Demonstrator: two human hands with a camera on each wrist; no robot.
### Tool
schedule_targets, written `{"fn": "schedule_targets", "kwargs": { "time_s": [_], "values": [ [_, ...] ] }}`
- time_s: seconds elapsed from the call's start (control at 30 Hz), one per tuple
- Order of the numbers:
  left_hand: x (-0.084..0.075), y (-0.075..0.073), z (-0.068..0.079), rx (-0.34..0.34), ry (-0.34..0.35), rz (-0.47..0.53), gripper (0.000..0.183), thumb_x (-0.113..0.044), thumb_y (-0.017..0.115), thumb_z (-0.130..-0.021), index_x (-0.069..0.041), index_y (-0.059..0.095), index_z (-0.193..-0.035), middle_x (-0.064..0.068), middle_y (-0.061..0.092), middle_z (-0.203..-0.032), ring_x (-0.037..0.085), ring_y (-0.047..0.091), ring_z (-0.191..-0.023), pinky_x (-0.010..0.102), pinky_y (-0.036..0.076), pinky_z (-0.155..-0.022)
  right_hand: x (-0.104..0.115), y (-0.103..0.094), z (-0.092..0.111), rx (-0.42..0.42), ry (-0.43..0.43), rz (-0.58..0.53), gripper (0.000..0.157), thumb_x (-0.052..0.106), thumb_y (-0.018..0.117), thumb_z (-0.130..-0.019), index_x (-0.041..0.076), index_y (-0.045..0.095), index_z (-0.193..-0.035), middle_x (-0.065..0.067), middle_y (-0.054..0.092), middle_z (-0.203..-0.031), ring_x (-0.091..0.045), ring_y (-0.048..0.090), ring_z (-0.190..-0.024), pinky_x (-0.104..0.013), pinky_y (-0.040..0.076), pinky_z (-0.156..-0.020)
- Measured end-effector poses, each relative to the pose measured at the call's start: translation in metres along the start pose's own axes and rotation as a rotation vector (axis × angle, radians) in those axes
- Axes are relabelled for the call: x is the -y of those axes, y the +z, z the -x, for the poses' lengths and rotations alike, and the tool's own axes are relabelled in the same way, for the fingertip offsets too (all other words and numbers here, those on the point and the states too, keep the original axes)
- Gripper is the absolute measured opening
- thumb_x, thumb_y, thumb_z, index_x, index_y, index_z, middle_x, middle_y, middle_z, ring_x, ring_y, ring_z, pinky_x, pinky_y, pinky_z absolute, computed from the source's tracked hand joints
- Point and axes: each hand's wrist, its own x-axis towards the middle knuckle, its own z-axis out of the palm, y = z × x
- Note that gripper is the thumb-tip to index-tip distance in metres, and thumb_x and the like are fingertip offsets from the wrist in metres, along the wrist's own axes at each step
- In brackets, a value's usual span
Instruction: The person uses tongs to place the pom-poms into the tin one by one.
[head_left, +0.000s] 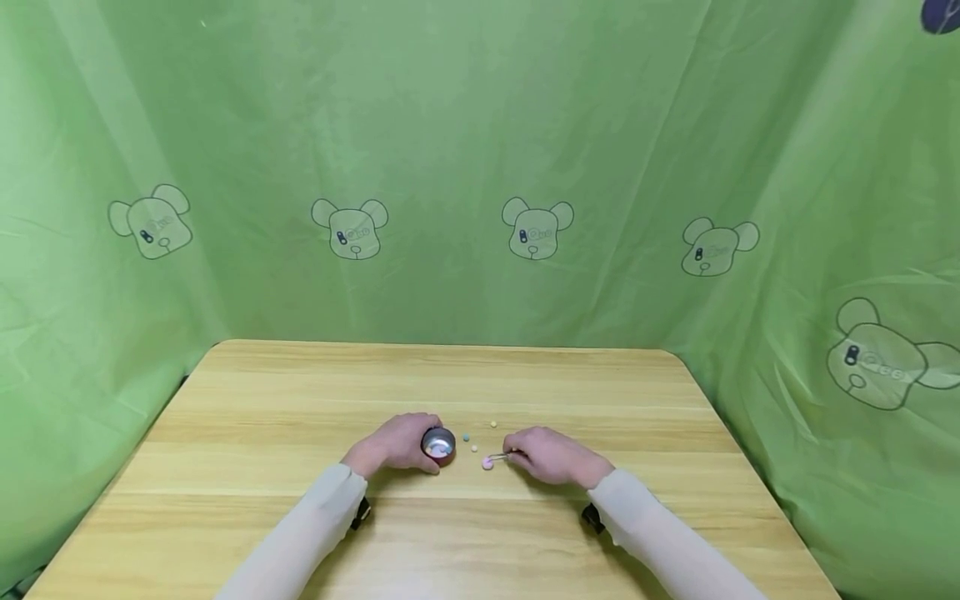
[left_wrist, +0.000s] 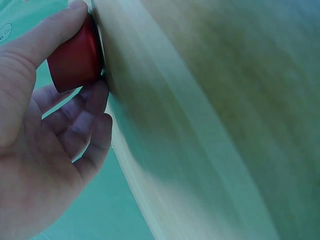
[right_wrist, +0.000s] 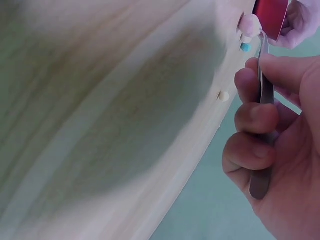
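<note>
My left hand (head_left: 399,442) grips a small round cup (left_wrist: 77,60), red outside and silvery inside, with thumb and fingers around its side. A few pale bits show in the cup's bottom in the head view. On the right, my right hand (head_left: 553,455) holds metal tweezers (right_wrist: 267,92), their tips pointing left. A small pink ball (head_left: 487,464) is right at those tips, close over the tabletop. Between the hands lie a tiny blue ball (head_left: 466,437) and a tiny pale ball (head_left: 474,448). Another pale yellow ball (head_left: 493,424) lies a little farther back.
The wooden table (head_left: 315,383) runs back to a green cloth curtain (head_left: 442,125) printed with bear-head outlines. More green cloth hangs along both sides. Dark wrist straps (head_left: 362,512) show beneath the light sleeves (head_left: 300,533).
</note>
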Motion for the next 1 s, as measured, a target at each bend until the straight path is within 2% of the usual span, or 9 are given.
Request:
{"fn": "schedule_targets", "kwargs": {
  "time_s": [0.17,0.43,0.8,1.0],
  "values": [
    [0.000,0.001,0.000,-0.002,0.016,-0.016,0.051,-0.037,0.084,-0.068,-0.016,0.059,-0.107,-0.006,0.061,-0.097,0.012,0.056,-0.089,0.033,0.046,-0.082,-0.002,0.002,0.002,-0.034,-0.022,-0.015,0.010,0.012,0.054,-0.096,0.012,0.063,-0.094,0.004,0.062,-0.083,-0.003,0.053,-0.073,-0.026,0.049,-0.069],
    [0.001,0.002,0.000,-0.005,0.017,-0.025,0.050,-0.037,0.084,-0.067,-0.017,0.059,-0.106,-0.008,0.060,-0.095,0.012,0.056,-0.088,0.033,0.046,-0.081,-0.005,0.002,0.002,-0.071,-0.006,-0.030,0.010,0.012,0.054,-0.096,0.011,0.064,-0.096,0.002,0.064,-0.089,-0.004,0.056,-0.078,-0.028,0.050,-0.071],
    [-0.002,0.002,0.001,-0.008,0.017,-0.013,0.051,-0.036,0.085,-0.067,-0.016,0.060,-0.106,-0.006,0.061,-0.096,0.013,0.057,-0.090,0.034,0.046,-0.082,-0.007,-0.004,0.003,-0.088,0.033,-0.088,0.012,0.012,0.052,-0.097,0.009,0.064,-0.100,0.000,0.064,-0.086,-0.004,0.050,-0.067,-0.024,0.047,-0.063],
    [-0.001,0.001,0.000,-0.008,0.010,-0.020,0.051,-0.036,0.084,-0.068,-0.016,0.059,-0.107,-0.005,0.060,-0.096,0.013,0.056,-0.089,0.035,0.045,-0.082,-0.008,-0.011,-0.002,-0.101,0.065,-0.107,0.015,0.015,0.052,-0.098,0.010,0.065,-0.104,0.001,0.064,-0.088,-0.005,0.049,-0.066,-0.025,0.046,-0.064]
  ]
}}
